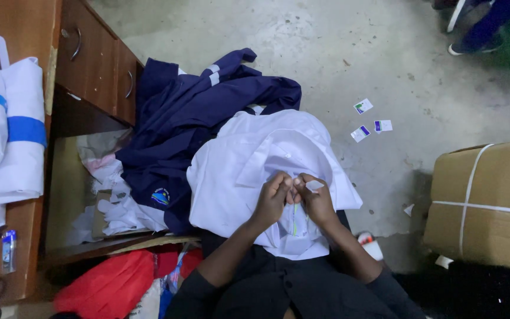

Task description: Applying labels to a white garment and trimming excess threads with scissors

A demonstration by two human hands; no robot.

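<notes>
A white shirt (249, 165) lies bunched on my lap. My left hand (271, 198) and my right hand (316, 198) meet at its middle, fingertips pinched together on the fabric. A small white tag (314, 185) shows at my right fingertips. Whether the hands hold a tool is hidden. A navy blue garment (190, 106) with white stripes and a small badge is heaped to the left, partly under the white shirt.
A wooden desk (98, 65) with drawers stands at left, with folded white cloth with blue bands (7, 130) on it. Red fabric (113, 283) lies below. A strapped cardboard box (491, 201) sits at right. Small paper tags (372, 121) lie on the concrete floor. Another person's feet (473, 29) show top right.
</notes>
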